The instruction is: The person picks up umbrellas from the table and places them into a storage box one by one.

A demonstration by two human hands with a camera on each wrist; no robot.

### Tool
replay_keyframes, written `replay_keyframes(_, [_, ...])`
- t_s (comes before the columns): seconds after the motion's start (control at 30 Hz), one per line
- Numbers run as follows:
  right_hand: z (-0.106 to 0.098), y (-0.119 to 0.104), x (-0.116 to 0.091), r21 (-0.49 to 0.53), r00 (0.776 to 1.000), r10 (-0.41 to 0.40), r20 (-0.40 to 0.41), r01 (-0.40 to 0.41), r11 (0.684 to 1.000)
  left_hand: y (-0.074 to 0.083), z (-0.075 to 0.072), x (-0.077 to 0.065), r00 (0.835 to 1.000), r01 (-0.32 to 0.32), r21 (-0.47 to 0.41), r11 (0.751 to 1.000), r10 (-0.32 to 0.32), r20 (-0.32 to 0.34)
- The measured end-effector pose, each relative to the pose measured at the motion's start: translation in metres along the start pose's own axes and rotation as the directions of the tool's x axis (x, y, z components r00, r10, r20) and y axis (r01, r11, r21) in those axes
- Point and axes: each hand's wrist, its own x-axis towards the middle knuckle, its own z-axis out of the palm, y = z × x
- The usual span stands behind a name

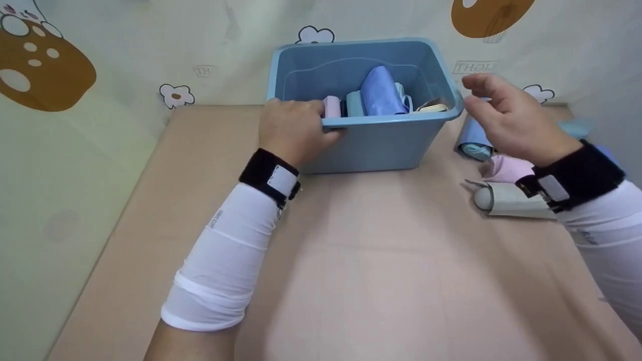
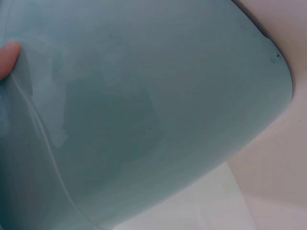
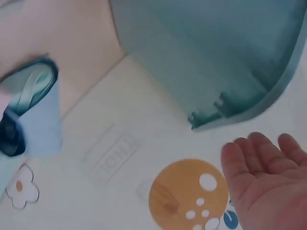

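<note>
A blue plastic bin (image 1: 376,145) stands at the back of the table, tilted a little. My left hand (image 1: 291,128) grips its front rim, thumb outside and fingers over the edge; in the left wrist view only a fingertip (image 2: 8,57) shows against the bin wall (image 2: 144,105). Inside the bin are a shiny blue roll (image 1: 382,93), a teal roll (image 1: 355,104), a pink roll (image 1: 332,107) and a cream item (image 1: 434,108), partly hidden. Just off the bin's right rim is my right hand (image 1: 516,115), holding nothing; its fingers (image 3: 261,153) extend below the rim in the right wrist view.
Right of the bin lie a blue roll (image 1: 474,138) with teal inside, a pink roll (image 1: 506,169) and a grey-white roll (image 1: 521,200), partly behind my right wrist. A patterned wall covering (image 1: 225,50) rises right behind the bin.
</note>
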Motion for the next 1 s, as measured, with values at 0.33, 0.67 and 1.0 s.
replay_keyframes(0.33, [-0.013, 0.032, -0.035, -0.238, 0.986, 0.022, 0.168, 0.019, 0.971, 0.001, 0.0, 0.001, 1.0, -0.016, 0.009, 1.0, 0.016, -0.012])
replay_keyframes(0.67, [-0.009, 0.053, -0.051, -0.429, 0.952, 0.162, 0.259, -0.037, 0.902, -0.002, 0.001, 0.001, 1.0, -0.008, 0.015, 1.0, 0.008, 0.02])
replay_keyframes(1.0, [0.005, 0.075, -0.069, -0.576, 0.893, 0.228, 0.389, 0.042, 0.816, -0.001, 0.0, 0.002, 1.0, 0.004, 0.002, 1.0, -0.004, 0.027])
